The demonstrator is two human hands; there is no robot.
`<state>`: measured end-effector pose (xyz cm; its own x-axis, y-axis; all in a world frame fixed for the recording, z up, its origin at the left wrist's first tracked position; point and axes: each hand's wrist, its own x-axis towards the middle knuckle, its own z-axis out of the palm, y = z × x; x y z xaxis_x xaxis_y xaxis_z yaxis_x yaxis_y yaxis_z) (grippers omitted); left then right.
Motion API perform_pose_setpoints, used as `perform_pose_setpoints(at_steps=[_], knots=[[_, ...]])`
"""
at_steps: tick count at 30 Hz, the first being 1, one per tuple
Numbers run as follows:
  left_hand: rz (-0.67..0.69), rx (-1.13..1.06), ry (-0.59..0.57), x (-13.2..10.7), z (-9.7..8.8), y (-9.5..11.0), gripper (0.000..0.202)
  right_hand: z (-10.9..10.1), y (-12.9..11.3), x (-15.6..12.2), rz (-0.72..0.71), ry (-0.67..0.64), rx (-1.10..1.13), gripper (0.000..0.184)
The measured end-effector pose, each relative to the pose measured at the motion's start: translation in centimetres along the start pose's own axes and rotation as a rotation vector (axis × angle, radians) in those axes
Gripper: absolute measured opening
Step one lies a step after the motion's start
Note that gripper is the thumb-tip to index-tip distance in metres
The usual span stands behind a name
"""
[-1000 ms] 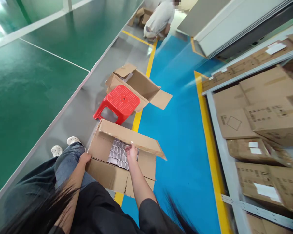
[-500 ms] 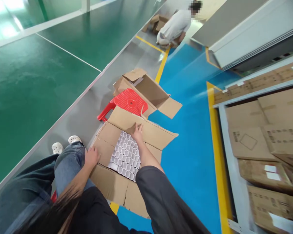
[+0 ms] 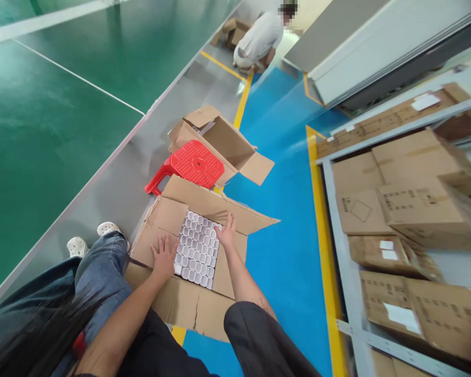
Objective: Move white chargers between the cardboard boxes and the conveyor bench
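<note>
Below me stands a cardboard box point(image 3: 196, 309) with its flaps folded outward. Tight rows of small white pieces with rounded rectangular ends point(image 3: 196, 248) fill the middle of it. My left hand point(image 3: 164, 259) lies with fingers spread over the left flap, its fingertips close to the rows' left edge. At the upper right corner of the rows is my right hand point(image 3: 227, 230), thumb out and fingers apart, by the far flap. Neither hand holds anything. What the white pieces are, I cannot make out.
Beyond the box are a red plastic stool point(image 3: 198, 163) and another open carton point(image 3: 235, 144). Shelving point(image 3: 332, 199) with stacked cartons point(image 3: 416, 204) runs along the right. Farther off, a person point(image 3: 261, 39) crouches near more cardboard. White clogs point(image 3: 77, 247) are at the left.
My left hand has moved from the box's left edge onto the flap beside the rows. My right hand has come off the far flap, and its fingers have spread. The view has shifted right.
</note>
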<state>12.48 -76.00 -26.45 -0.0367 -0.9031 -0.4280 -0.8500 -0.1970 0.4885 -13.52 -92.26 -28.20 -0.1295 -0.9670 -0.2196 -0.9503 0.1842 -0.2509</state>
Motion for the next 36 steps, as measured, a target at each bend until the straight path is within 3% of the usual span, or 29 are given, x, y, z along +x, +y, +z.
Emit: perform_pose_setpoints(at_steps=[3, 7, 10, 17, 22, 25, 31, 33, 36], knots=[[0.028, -0.105, 0.039, 0.3, -4.0, -1.6, 0.088, 1.1, 2.0, -2.7, 0.119, -0.054, -0.026, 0.089], [0.068, -0.243, 0.075, 0.3, -9.8, -6.5, 0.080, 3.2, 4.0, -6.7, 0.267, -0.163, -0.061, 0.095], [0.038, -0.296, 0.072, 0.2, -12.2, -9.0, 0.079, 3.4, 5.1, -8.4, 0.289, -0.201, -0.080, 0.088], [-0.009, -0.315, 0.084, 0.2, -12.6, -8.8, 0.078, 3.1, 5.5, -9.3, 0.262, -0.277, -0.148, 0.083], [-0.047, -0.261, 0.077, 0.3, -12.9, -8.9, 0.078, 3.1, 4.0, -10.2, 0.203, -0.200, -0.207, 0.088], [-0.074, -0.189, 0.072, 0.4, -13.3, -9.0, 0.077, 0.3, 5.3, -11.0, 0.152, -0.113, -0.232, 0.084], [-0.066, -0.059, 0.060, 0.6, -13.3, -7.6, 0.077, -7.5, 12.1, -12.9, 0.276, 0.058, -0.298, 0.073], [-0.059, -0.044, 0.073, 0.3, -13.0, -7.1, 0.077, -8.3, 12.9, -12.9, 0.283, 0.088, -0.341, 0.066], [-0.049, -0.032, 0.084, -0.4, -12.8, -6.6, 0.080, -7.5, 11.9, -12.3, 0.193, 0.098, -0.398, 0.056]])
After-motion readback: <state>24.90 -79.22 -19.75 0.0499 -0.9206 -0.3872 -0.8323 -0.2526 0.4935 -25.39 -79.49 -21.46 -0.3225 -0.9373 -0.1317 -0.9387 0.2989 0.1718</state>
